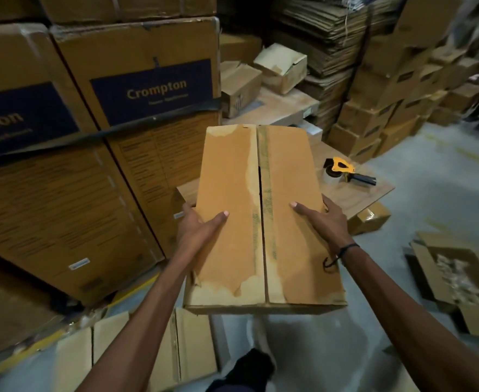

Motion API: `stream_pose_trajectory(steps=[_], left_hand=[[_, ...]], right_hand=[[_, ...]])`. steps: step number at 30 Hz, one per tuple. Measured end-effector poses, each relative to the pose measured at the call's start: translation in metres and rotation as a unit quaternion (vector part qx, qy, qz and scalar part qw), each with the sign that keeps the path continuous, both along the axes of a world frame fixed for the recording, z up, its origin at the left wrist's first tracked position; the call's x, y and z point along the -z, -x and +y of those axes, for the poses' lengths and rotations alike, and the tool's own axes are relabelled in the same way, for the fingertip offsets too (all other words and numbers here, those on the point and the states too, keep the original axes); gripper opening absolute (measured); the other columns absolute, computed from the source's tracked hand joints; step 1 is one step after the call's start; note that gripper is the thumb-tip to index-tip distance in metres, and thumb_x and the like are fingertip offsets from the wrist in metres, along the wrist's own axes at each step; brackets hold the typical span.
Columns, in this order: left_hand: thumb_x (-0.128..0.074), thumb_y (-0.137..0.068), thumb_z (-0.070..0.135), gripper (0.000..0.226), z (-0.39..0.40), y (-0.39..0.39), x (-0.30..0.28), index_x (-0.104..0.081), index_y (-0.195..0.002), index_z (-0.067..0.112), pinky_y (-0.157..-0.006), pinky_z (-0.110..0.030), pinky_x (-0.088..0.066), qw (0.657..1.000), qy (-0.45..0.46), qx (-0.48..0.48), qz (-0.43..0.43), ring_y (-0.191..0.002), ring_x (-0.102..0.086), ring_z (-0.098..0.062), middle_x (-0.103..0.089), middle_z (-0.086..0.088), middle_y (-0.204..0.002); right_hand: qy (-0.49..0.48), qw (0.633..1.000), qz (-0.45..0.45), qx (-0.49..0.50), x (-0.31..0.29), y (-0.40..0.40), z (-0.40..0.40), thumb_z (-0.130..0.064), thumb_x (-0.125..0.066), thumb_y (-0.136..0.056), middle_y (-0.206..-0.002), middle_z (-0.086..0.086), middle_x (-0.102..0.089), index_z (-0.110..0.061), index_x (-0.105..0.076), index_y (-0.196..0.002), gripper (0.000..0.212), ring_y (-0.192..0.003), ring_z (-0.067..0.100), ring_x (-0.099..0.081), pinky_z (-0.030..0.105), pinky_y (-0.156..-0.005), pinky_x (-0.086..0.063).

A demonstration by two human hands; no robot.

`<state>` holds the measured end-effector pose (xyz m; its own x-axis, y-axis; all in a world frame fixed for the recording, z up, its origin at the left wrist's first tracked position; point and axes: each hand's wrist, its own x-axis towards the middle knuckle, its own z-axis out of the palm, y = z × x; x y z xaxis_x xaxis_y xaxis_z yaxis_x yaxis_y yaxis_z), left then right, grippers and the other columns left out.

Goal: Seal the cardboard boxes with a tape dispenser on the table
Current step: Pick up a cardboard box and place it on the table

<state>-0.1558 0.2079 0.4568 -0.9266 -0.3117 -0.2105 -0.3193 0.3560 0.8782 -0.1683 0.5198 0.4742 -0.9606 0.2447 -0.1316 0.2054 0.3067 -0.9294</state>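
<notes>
A: While gripping the long brown cardboard box [261, 216] from both sides, left hand [197, 224] on its left edge, thumb flat across the top flap, fingers wrapped out of sight below. Same on the right hand [321, 219]: thumb lying on the right flap, fingers curled round the edge. Thin black cord bracelet [343, 251] on that wrist.

B: Carried or set down?

A: Carried, by the look of it. Near end hanging over the grey floor [430, 199], far end reaching over the low wooden worktop [371, 193]. Cannot tell whether the far end touches the board.

B: And the seam?

A: Flaps folded shut, meeting along the middle, a dark gap showing partway. Only torn paper and old tape marks beside the seam; no fresh tape visible. Not yet sealed, judging by that.

B: Dispenser?

A: Yellow tape dispenser with a black handle [345, 172] lying on the worktop, just right of the box's far end, untouched by either hand.

B: So, progress?

A: Early for this box, probably: flaps closed, box nearly at the worktop. Left to do: setting it down flat, taking up the dispenser, running tape along the seam. More boxes likely waiting too: open small cartons [277, 69] beyond the worktop, flattened cardboard [459, 281] on the floor at right.

B: Around all that?

A: Tall printed brown cartons [119, 123] stacked at left, piles of folded cardboard sheets [326, 32] behind.
</notes>
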Motion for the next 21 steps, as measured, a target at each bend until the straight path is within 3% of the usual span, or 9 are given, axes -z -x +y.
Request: stream_pose_trajectory(steps=[4, 7, 14, 21], left_hand=[[-0.081, -0.066, 0.072, 0.095, 0.023, 0.077, 0.019, -0.041, -0.139, 0.027, -0.092, -0.042, -0.057, 1.0, -0.004, 0.002, -0.008, -0.11, -0.064, -0.022, -0.065, 0.003, -0.129], [-0.08, -0.056, 0.08, 0.11, 0.04, 0.144, 0.025, -0.04, -0.142, 0.024, -0.096, -0.051, -0.057, 1.0, -0.002, 0.007, -0.016, -0.116, -0.064, -0.028, -0.065, -0.003, -0.134], [-0.082, -0.074, 0.067, 0.091, 0.08, 0.267, 0.037, -0.04, -0.143, 0.025, -0.101, -0.051, -0.053, 0.999, 0.008, 0.035, -0.038, -0.123, -0.062, -0.031, -0.061, -0.006, -0.141], [-0.082, -0.082, 0.054, 0.085, 0.095, 0.318, 0.092, -0.045, -0.15, 0.02, -0.098, -0.042, -0.052, 0.997, 0.007, 0.032, -0.069, -0.126, -0.06, -0.031, -0.061, -0.007, -0.141]], right_hand=[[-0.002, 1.0, -0.008, -0.001, 0.02, 0.076, 0.024, -0.068, -0.086, -0.068, -0.123, -0.011, -0.067, -0.037, -0.059, -0.138, 0.08, -0.113, 0.018, -0.063, 0.045, -0.099, -0.054], [0.005, 1.0, -0.026, 0.007, 0.026, 0.135, 0.044, -0.067, -0.086, -0.068, -0.126, -0.008, -0.067, -0.036, -0.059, -0.139, 0.083, -0.115, 0.019, -0.063, 0.045, -0.102, -0.053], [0.023, 0.998, -0.063, 0.017, 0.055, 0.259, 0.083, -0.076, -0.084, -0.059, -0.127, -0.01, -0.068, -0.04, -0.059, -0.137, 0.089, -0.117, 0.022, -0.064, 0.052, -0.105, -0.052], [-0.002, 0.993, -0.102, -0.062, 0.111, 0.325, 0.105, -0.061, -0.082, -0.077, -0.143, -0.002, -0.061, -0.031, -0.049, -0.148, 0.084, -0.126, 0.023, -0.057, 0.046, -0.109, -0.047]])
